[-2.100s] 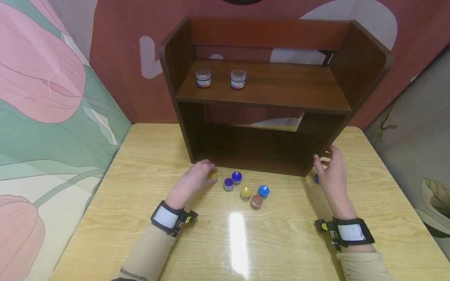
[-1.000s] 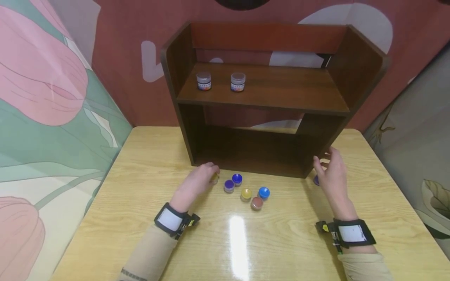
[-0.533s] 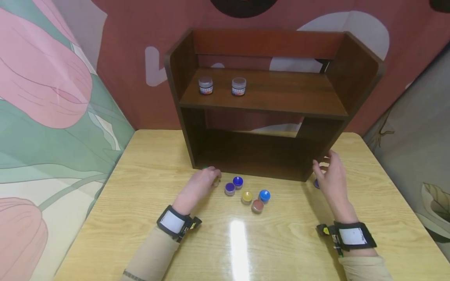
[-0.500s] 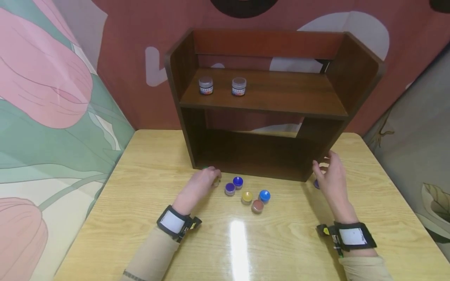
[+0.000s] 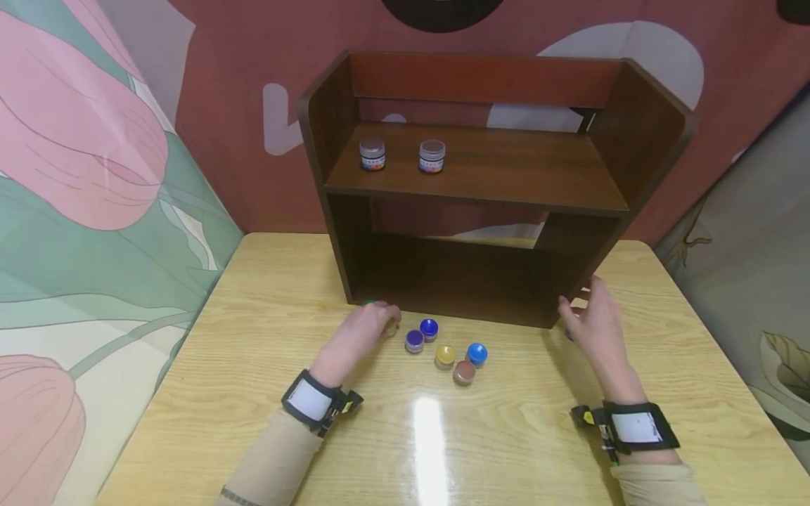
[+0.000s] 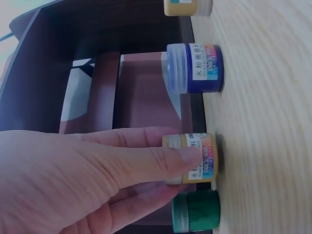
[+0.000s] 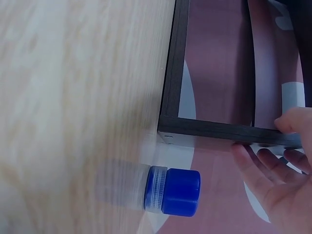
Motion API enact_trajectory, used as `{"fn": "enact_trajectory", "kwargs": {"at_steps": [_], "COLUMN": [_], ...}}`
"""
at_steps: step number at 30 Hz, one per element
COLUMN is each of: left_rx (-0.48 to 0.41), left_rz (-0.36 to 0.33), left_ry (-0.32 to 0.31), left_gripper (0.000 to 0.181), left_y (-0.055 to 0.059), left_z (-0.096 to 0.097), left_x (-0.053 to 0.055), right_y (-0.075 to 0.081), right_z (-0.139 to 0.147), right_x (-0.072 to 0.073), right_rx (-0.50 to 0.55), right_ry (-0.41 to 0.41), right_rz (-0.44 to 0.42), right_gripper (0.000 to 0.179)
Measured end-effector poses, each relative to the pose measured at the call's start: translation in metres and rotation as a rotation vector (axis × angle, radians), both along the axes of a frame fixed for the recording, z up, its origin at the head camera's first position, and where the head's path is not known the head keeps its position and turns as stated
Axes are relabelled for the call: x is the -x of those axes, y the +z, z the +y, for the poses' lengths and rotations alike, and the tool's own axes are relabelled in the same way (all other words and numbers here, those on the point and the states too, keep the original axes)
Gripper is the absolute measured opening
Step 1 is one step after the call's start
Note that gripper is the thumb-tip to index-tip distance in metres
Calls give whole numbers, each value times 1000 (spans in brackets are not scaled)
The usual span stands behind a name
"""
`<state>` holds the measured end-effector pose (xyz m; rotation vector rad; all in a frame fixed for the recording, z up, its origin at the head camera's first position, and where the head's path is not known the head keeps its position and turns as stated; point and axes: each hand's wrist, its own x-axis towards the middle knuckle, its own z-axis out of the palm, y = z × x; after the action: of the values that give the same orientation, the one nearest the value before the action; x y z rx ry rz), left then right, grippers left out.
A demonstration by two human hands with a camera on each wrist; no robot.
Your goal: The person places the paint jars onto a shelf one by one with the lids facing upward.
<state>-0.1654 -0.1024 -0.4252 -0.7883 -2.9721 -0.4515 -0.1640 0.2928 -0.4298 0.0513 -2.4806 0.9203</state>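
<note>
Currently, yellow jar [image 6: 208,156] is pinched by L hand [image 5: 356,337], nr green jar [image 6: 197,211]; shelf [image 5: 525,165] is gripped by R hand [image 5: 598,323].

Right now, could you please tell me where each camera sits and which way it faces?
Head: worn on the head, looking forward and down at the shelf; the left hand and right hand show.
Left wrist: worn there, facing the yellow jar being pinched; only the left hand shows.
Right wrist: worn there, facing the shelf's side and a blue jar; only the right hand shows.
Head and left wrist share the shelf.
</note>
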Motion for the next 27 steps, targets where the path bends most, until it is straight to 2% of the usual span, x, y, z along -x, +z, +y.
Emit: {"fn": "enact_trajectory", "kwargs": {"at_steps": [6, 13, 22, 27], "left_rx": [-106, -149, -220, -308], "left_rz": [-5, 84, 183, 187], "left_ry": [1, -35, -18, 8], "left_gripper": [21, 22, 33, 33], "left_y": [6, 12, 15, 17], "left_z": [-2, -2, -4, -5], "left_x": [-2, 3, 3, 4], "right_y": [-1, -2, -2, -1], "right_z": [0, 0, 1, 0], "right_x": [0, 0, 0, 0], "right_rx": [-16, 2, -14, -15], "right_ry": [12, 25, 15, 11], "right_rz": [-11, -23, -23, -37], "right_gripper": [44, 45, 44, 44]}}
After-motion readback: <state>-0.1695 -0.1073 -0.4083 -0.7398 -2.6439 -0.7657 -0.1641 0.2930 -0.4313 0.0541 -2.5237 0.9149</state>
